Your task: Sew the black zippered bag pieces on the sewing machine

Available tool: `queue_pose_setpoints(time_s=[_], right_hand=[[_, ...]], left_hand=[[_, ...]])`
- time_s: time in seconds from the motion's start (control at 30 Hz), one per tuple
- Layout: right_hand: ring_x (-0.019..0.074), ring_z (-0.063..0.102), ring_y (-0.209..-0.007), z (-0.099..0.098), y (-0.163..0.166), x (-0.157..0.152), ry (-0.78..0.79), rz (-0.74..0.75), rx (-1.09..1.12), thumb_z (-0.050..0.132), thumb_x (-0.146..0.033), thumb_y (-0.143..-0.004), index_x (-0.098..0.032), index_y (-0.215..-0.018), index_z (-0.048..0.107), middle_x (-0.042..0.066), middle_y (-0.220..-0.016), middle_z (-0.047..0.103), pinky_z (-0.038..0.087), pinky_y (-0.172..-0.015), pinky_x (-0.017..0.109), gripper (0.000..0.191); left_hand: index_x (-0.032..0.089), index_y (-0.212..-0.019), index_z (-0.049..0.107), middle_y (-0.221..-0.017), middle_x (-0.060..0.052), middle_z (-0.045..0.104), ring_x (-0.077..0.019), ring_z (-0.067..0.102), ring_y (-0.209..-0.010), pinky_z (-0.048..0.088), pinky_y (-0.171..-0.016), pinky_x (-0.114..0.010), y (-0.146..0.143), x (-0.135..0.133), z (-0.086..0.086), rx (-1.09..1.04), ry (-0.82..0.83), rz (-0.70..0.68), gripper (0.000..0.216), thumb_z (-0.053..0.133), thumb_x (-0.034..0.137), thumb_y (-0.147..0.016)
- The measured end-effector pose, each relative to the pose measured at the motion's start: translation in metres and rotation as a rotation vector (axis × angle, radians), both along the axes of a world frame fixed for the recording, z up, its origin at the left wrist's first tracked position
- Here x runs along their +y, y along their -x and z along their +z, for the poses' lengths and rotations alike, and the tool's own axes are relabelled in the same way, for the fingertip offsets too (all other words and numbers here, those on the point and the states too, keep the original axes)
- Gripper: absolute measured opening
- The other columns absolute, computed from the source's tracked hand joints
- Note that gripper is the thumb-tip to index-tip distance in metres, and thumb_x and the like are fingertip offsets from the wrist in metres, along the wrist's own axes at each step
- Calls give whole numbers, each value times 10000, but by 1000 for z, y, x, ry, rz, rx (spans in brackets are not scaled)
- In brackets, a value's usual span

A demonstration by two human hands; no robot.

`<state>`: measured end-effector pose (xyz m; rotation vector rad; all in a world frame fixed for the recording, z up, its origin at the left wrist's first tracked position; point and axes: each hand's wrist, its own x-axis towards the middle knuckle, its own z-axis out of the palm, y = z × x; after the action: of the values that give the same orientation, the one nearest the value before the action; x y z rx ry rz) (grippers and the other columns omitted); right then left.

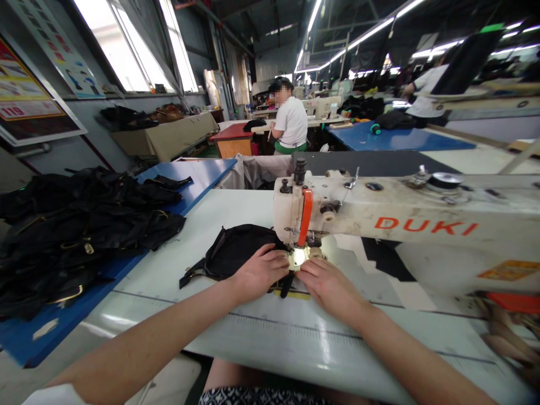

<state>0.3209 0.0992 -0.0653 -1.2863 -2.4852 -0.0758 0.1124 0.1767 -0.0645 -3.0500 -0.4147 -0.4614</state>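
A black fabric bag piece [238, 244] lies on the pale sewing table, its edge under the head of a white sewing machine [337, 208]. My left hand [264, 271] rests on the bag's near right side, its curled fingers holding the cloth beside the lit needle area. Just right of the needle, my right hand [324, 279] has its fingers closed at the edge of the same bag. A narrow black strip [287, 284] hangs toward me between both hands. The needle tip and the cloth under my fingertips are hidden.
A heap of black bags with gold zippers [84, 225] covers a blue table [126, 270] on the left. Dark and pale scraps [386, 259] lie under the machine arm. A co-worker in a white shirt [291, 124] is at another station ahead.
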Motion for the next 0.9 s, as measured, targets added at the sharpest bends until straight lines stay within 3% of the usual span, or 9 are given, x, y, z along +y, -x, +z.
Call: queue_pose_setpoints(time_s=[0.33,0.63,0.9], right_hand=[[200,529,-861,-1,1,-2,0,-12,14,559,-100,-844,-170,-915,654,49,-831,609,459,-813,341,138],[196,519,-829,0,1,-3,-11,-1,40,543,-107,-856,-175,-922,659,47,-811,606,457,-784,330,150],[199,526,-845,0,-2,-4,31,-27,83,540,-112,-852,-181,-910,660,50,-824,608,462,-783,332,150]], left_hand=[[158,-1103,590,-1097,-74,653,-173,567,-1076,375,-1030,-367,0,-4,3,-13,40,-61,224,440,166,-937],[161,-1170,553,-1154,-78,628,-181,549,-1112,397,-1018,-365,2,-18,15,-32,231,18,336,401,84,-880],[169,-1124,560,-1128,-92,622,-223,549,-1085,365,-1026,-407,-1,-27,18,-62,259,50,275,512,239,-862]])
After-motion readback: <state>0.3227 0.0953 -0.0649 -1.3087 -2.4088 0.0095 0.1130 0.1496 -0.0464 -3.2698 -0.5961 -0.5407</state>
